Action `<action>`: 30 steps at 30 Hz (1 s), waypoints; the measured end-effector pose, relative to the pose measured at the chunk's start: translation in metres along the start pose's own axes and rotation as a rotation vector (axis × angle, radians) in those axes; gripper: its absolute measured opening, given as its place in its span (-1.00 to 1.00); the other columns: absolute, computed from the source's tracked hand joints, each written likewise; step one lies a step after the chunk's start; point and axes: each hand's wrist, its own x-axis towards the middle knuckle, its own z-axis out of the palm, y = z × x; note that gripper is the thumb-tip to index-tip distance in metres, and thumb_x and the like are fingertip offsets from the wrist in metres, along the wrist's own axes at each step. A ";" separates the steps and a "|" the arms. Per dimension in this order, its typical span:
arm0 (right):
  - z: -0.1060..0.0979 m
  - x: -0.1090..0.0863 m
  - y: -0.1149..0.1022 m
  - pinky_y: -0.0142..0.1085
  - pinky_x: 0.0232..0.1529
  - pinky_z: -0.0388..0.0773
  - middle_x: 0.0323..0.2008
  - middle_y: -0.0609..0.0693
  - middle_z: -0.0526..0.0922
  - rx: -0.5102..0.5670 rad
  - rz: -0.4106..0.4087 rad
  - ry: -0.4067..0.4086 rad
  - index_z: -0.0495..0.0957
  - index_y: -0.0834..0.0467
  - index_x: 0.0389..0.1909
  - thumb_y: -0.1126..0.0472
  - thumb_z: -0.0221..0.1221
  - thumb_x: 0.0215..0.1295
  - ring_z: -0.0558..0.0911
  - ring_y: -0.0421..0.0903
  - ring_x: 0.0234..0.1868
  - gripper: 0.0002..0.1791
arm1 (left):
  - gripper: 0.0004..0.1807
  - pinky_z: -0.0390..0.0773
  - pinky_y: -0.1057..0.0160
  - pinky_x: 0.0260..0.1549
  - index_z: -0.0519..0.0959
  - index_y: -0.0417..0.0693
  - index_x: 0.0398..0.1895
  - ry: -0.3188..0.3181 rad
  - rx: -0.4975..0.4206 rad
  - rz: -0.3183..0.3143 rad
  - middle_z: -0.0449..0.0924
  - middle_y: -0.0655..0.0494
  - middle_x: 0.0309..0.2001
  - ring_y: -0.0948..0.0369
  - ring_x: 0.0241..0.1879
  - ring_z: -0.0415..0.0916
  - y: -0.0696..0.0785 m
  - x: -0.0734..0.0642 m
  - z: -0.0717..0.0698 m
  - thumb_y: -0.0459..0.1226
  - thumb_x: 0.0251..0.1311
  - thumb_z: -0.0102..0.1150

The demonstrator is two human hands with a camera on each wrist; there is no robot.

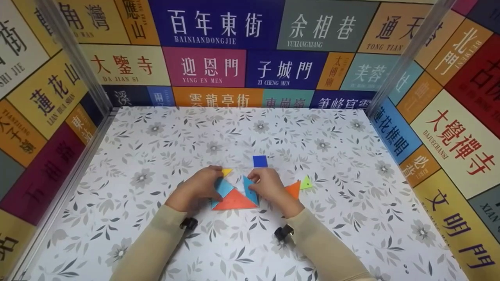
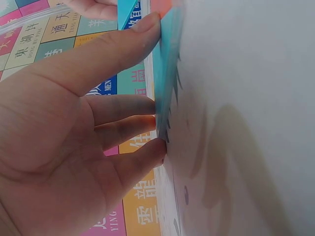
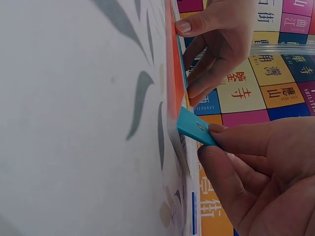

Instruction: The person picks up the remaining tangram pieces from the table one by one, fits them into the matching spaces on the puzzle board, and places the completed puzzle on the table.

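Observation:
On the patterned table, a red-orange triangular tangram piece (image 1: 235,201) lies against a light blue tangram piece (image 1: 224,188). My left hand (image 1: 197,185) rests beside these, its thumb and fingers touching the light blue piece; in the left wrist view the fingers look fairly straight. Between right thumb and index finger, my right hand (image 1: 269,185) pinches a blue tangram piece (image 3: 194,127) with a small round mark. That piece is tilted, its lower end at the red-orange triangle's right corner. A yellow piece (image 1: 226,171) shows partly past my left fingers.
Just beyond my right hand lies a dark blue square (image 1: 259,161). To its right are an orange piece (image 1: 294,190), partly hidden by the hand, and a small green triangle (image 1: 306,182). Panels with printed signs (image 1: 211,66) enclose the table's back and sides.

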 end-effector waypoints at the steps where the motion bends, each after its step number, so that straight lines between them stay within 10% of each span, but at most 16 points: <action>1: 0.000 0.000 0.000 -0.23 -0.15 0.68 -0.27 -0.03 0.75 -0.001 0.001 -0.003 0.77 0.15 -0.13 0.33 0.46 0.21 0.65 -0.12 -0.24 -0.80 | -0.19 0.43 -0.03 0.49 0.61 -0.26 0.30 0.000 -0.001 -0.005 0.44 -0.17 0.51 -0.11 0.48 0.41 0.000 0.000 0.000 -0.19 -0.08 0.72; 30: -0.002 0.002 0.003 -0.17 -0.03 0.73 -0.18 0.00 0.78 0.019 0.044 -0.035 0.78 0.15 -0.05 0.40 0.44 0.21 0.70 -0.08 -0.13 -0.71 | -0.18 0.48 -0.03 0.46 0.60 -0.24 0.32 -0.012 -0.011 -0.020 0.43 -0.17 0.52 -0.09 0.44 0.45 0.000 0.001 0.000 -0.21 -0.07 0.71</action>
